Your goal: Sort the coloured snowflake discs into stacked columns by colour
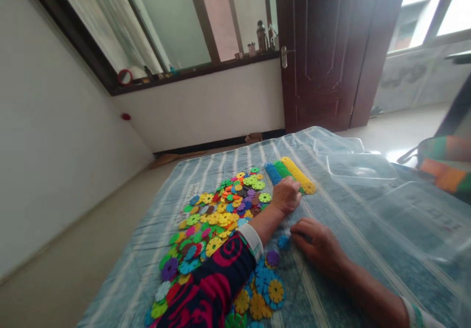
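Nearest camera: patterned sleeve (206, 288) of the left arm, crossing the near part of the loose disc pile (221, 217); pile is mixed colours, flat and overlapping, on a striped sheet (147, 269); a smaller spill of blue discs (262, 275) sits right of the sleeve, purple disc (273, 258) just beyond it.

Left hand (286, 195) is at the near end of the packed rows, fingers curled in; can't tell if a disc is pinched, the back of the hand hides it; blue row (273, 173) and green row (282, 170) run away from the knuckles, yellow row (298, 175) is outermost on the right, its near end just beside the fingers; current step reads as handling at the row ends; my read: any move from this pose calls for light, level fingers, since the rows look easy to knock out of line.

Single blue disc (283, 242) lies on the sheet just left of the right hand (316, 242); right fingers bent loosely, low over the sheet, nothing visible in them, grip state can't be confirmed; contact with that disc unclear.

Far right: see-through box (362, 168) and see-through lid (423, 220), well apart from both hands.
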The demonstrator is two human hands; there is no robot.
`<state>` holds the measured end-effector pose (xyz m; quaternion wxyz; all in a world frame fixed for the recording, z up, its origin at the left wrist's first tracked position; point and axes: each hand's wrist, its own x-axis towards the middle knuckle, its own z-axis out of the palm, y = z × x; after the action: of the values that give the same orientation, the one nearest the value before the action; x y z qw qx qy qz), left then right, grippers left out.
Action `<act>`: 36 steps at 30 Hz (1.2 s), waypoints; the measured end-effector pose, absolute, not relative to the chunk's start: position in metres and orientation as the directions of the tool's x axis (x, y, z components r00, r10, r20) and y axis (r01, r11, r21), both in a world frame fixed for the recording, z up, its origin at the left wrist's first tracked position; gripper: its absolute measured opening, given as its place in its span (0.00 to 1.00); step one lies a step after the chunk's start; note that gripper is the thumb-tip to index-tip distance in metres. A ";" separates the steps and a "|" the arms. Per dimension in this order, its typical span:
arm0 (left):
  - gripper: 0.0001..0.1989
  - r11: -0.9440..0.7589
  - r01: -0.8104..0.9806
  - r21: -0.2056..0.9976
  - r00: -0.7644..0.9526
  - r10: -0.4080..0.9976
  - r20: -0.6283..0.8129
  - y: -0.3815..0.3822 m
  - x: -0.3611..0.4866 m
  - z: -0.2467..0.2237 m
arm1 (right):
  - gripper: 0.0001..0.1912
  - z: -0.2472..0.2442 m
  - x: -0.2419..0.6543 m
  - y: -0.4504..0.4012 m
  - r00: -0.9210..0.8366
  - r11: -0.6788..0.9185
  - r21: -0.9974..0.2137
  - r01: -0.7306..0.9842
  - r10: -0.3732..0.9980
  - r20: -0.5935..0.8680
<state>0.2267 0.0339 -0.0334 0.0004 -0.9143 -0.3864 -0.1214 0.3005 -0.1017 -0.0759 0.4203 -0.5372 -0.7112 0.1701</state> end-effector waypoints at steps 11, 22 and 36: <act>0.08 -0.624 0.775 0.101 0.611 0.780 0.137 0.028 0.142 0.008 | 0.10 -0.078 0.302 -0.106 -0.056 0.352 -0.726 0.591 0.916 0.398; 0.06 -0.448 0.873 0.194 0.458 0.889 -0.005 0.010 -0.011 0.022 | 0.11 -0.075 0.301 -0.107 -0.035 0.341 -0.731 0.591 0.916 0.399; 0.13 -0.206 0.878 0.433 0.087 0.956 0.279 -0.010 -0.076 0.006 | 0.11 -0.073 0.303 -0.109 -0.042 0.338 -0.729 0.595 0.919 0.392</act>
<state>-0.0761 -0.0100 0.0060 -0.0768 -0.7333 -0.6252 -0.2560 0.3034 -0.1093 -0.0733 0.4289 -0.5433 -0.6966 0.1889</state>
